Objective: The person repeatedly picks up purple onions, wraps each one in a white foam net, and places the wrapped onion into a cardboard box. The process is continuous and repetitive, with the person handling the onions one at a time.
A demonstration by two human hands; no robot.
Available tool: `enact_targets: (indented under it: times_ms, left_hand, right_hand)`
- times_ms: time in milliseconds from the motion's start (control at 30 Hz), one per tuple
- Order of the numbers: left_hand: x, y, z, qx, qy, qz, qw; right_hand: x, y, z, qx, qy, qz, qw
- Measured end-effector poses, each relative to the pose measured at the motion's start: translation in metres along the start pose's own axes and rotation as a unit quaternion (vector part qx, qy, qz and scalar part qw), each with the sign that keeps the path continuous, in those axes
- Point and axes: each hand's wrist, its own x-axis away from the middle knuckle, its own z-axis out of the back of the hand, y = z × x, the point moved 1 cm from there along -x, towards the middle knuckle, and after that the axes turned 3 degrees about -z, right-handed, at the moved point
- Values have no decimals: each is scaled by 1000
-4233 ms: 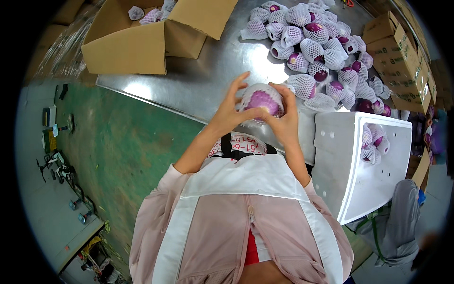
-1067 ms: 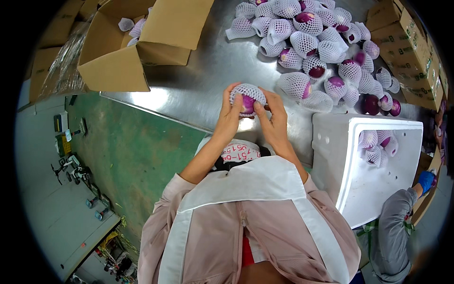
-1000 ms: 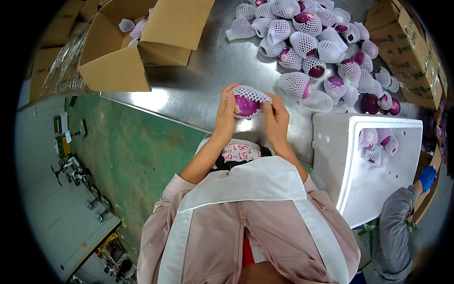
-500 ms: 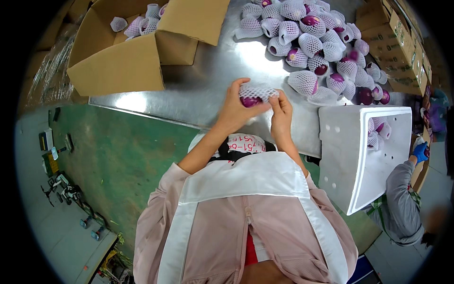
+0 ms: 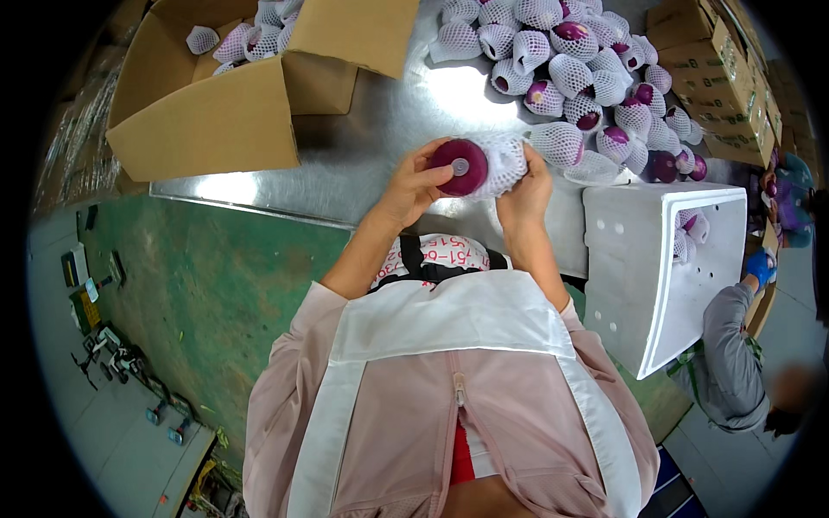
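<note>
A round, glossy purple fruit (image 5: 471, 180) with a pale round spot on its end sits partly inside a white foam net sleeve (image 5: 501, 162). It is held up over the near edge of the metal table. My left hand (image 5: 413, 183) grips the bare purple end, its thumb lying across the front. On the other side, my right hand (image 5: 527, 186) is closed around the sleeve's right end; some of its fingers are hidden behind the net. Beyond, to the right, lies a pile of similar purple fruits in foam nets (image 5: 570, 79). A flat net sleeve (image 5: 591, 169) rests at the pile's near edge.
An open cardboard box (image 5: 203, 116) with several netted fruits stands at far left. A white foam box (image 5: 630, 268) lies on its side at right, netted fruits inside. Cartons (image 5: 721, 86) are stacked far right. A co-worker in a grey sleeve (image 5: 730, 345) and blue glove works at right.
The fruit has turned so its purple end with the pale spot shows. The right hand has moved from pinching the net's edge to wrapping around the sleeve's right end.
</note>
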Motion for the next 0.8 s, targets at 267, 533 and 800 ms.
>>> enact_targets:
  times_ms: [267, 533, 800]
  left_hand:
    - [-1, -5, -2, -22, 19, 131, 991]
    - [-6, -2, 15, 171, -43, 121, 977]
    - [0, 10, -7, 226, -15, 25, 974]
  right_hand:
    - [4, -13, -10, -17, -28, 22, 999]
    - [-23, -54, 21, 21, 42, 118, 992]
    - [-20, -29, 52, 56, 8, 69, 996]
